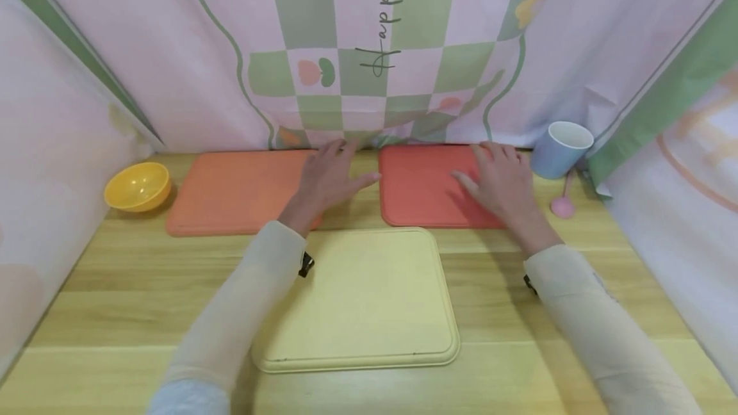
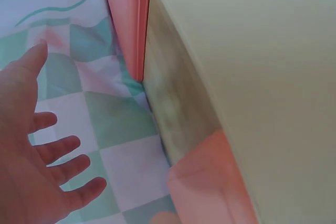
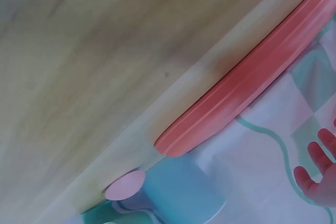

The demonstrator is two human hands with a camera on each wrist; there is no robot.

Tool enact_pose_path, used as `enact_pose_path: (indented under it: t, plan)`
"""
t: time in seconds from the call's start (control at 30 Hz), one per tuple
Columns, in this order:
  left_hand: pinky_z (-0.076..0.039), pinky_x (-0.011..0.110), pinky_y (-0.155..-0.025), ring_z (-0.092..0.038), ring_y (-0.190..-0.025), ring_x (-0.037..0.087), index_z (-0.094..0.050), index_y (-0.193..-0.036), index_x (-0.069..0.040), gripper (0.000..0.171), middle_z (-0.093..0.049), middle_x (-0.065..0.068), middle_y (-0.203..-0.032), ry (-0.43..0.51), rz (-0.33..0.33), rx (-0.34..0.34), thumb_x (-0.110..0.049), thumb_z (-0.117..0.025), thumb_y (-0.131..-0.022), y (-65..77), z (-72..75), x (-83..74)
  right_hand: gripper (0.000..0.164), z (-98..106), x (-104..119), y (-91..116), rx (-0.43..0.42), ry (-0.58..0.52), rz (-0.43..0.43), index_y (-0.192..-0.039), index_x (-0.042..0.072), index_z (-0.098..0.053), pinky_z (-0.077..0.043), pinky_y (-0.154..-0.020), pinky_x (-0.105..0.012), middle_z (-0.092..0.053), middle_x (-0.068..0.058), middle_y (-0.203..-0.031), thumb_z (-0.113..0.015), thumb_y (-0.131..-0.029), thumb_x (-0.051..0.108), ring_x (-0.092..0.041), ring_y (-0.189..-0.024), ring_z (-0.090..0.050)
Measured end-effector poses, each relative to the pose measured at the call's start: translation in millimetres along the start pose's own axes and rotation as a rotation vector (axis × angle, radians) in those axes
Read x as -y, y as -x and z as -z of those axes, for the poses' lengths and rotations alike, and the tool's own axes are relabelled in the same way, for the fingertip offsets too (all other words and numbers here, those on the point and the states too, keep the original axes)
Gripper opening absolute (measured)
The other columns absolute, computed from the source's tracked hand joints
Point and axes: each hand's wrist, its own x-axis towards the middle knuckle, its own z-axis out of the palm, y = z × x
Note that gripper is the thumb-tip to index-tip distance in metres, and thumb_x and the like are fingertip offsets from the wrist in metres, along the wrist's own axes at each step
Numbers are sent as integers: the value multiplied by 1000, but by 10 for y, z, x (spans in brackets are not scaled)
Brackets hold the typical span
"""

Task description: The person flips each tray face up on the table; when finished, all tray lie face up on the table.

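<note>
1. Head view: left hand (image 1: 330, 178), fingers apart, hovers over the orange tray (image 1: 236, 191)'s right end; right hand (image 1: 500, 181), fingers spread, over the red tray (image 1: 421, 191)'s right part.
2. Bare table (image 1: 144, 287) separates those trays' facing edges and flanks the yellow tray (image 1: 369, 300).
3. Counted: three trays, one bowl (image 1: 138, 186), one cup (image 1: 558, 154), one pink spoon (image 1: 562, 207).

The head view looks forward and down from above the counter (image 1: 132, 300) to the cloth (image 1: 360, 24) behind. The left wrist view, close and rolled sideways, looks past the left hand (image 2: 23, 156) along the yellow board (image 2: 262, 77). The right wrist view, rolled too, sits near the counter and faces the cup (image 3: 181, 190). All three views share the red board (image 1: 421, 191) and the cloth.
</note>
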Motion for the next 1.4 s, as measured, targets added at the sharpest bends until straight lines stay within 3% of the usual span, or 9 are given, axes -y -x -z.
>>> enact_pose_path:
  t: [0.47,0.73,0.9,1.33,1.4]
  plan:
    - [-41,56,-105,-42,-137,33,-37,-157,-24,82,-43,12,-152,146,64,0,-63,-66,-91,-231,-227,-42,73,-18,-269,-12,72,-41,-77,-143,-1,-49,-39,-96,-69,-50,-32,-136,-56,-99,57,-54,-120,-46]
    - [-38,51,-111,-40,-141,33,-43,-154,-14,80,-44,10,-154,419,110,27,-51,-75,-90,-356,-279,-69,77,-12,-425,-10,125,-128,-131,-146,-2,-47,-38,-100,-68,-48,-33,-138,-54,-99,59,-56,-122,-44]
    - [-42,49,-107,-46,-134,34,-43,-152,-8,79,-48,17,-149,572,146,39,-44,-77,-90,-409,-320,-88,80,-31,-512,6,162,-173,-168,-147,-3,-44,-33,-104,-68,-44,-35,-142,-55,-99,59,-58,-126,-39]
    - [-55,44,-87,-60,-102,33,-43,-153,-13,76,-52,20,-137,856,285,108,-27,-81,-88,-417,-387,-134,87,-113,-752,34,258,-354,-254,-150,-8,-39,-30,-108,-67,-39,-34,-148,-56,-98,59,-53,-134,-36]
    - [-55,44,-88,-60,-103,32,-43,-152,-13,76,-52,21,-136,900,302,112,-23,-82,-88,-429,-411,-139,87,-118,-791,42,266,-380,-263,-151,-7,-38,-30,-108,-68,-39,-34,-148,-56,-98,59,-53,-134,-36]
